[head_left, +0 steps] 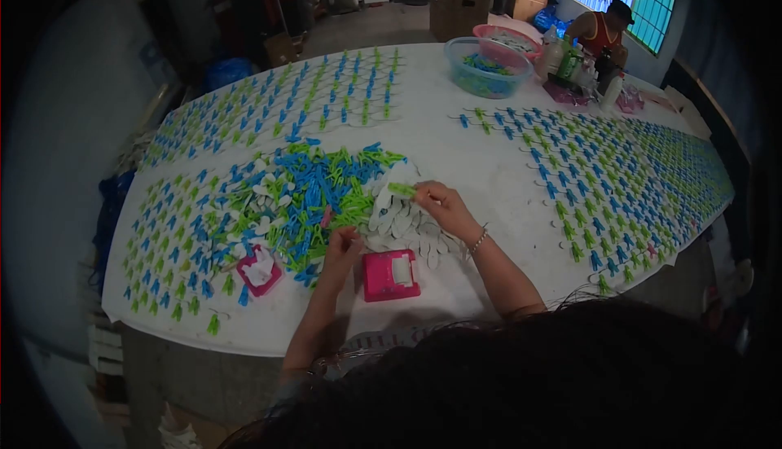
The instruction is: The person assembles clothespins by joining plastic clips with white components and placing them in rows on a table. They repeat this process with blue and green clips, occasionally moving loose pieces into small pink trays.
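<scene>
Pinched in the fingers of my right hand is a green clip, held over a pile of white pieces. My left hand is near the front edge of the heap of green and blue clips; its fingers are drawn together, and anything between them is too small to make out. Just in front of my hands stands a pink box with a white roll. A smaller pink holder with white material lies to the left of my left hand.
Rows of clips cover the table's back left and right side. A clear blue basin and a pink basin stand at the back, beside bottles. A person is at the far right.
</scene>
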A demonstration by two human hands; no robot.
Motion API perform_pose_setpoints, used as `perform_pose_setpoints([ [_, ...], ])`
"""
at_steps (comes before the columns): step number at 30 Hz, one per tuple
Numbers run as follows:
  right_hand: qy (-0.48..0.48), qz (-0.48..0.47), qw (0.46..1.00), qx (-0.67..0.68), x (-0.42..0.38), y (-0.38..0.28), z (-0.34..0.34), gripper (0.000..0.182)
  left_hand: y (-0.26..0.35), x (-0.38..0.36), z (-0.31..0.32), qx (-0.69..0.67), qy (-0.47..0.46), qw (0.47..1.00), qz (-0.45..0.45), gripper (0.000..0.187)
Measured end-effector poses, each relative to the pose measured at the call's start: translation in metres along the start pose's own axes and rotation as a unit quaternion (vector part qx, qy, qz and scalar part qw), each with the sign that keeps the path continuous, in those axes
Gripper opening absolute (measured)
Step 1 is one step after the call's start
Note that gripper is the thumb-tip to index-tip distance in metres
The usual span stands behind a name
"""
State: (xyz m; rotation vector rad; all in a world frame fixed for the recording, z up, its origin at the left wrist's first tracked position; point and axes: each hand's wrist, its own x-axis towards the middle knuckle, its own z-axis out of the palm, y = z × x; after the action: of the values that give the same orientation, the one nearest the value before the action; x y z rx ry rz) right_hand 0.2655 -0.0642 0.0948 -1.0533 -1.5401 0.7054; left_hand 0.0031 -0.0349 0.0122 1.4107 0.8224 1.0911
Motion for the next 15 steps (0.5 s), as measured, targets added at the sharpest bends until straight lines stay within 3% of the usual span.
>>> perform_pose_setpoints([
  [1, 0.008, -0.004, 1.0, -0.003, 0.016, 0.011, -0.01, 0.015, -0.015, 0.004, -0.002, 0.04, 0.066, 0.997, 0.002, 0.024],
  [3, 0.109, 0.189, 0.972, 0.082, 0.047, 0.041, -0.032, 0.02, -0.029, 0.009, 0.001, 0.061, 0.094, 0.993, 0.034, 0.02],
  [4, 0.114, 0.183, 0.973, 0.082, 0.06, 0.059, -0.042, 0.02, -0.032, 0.011, 0.002, 0.08, 0.13, 0.987, 0.06, 0.016],
  [6, 0.167, 0.302, 0.927, 0.146, 0.082, 0.099, -0.057, 0.021, -0.035, 0.01, 0.006, 0.106, 0.129, 0.984, 0.063, 0.015],
  [14, 0.284, 0.353, 0.862, 0.228, 0.167, 0.207, -0.063, 0.016, -0.046, 0.011, 0.005, 0.149, 0.155, 0.973, 0.088, 0.015],
  [15, 0.307, 0.356, 0.851, 0.233, 0.176, 0.214, -0.065, 0.016, -0.038, 0.008, 0.008, 0.161, 0.167, 0.971, 0.056, 0.014],
])
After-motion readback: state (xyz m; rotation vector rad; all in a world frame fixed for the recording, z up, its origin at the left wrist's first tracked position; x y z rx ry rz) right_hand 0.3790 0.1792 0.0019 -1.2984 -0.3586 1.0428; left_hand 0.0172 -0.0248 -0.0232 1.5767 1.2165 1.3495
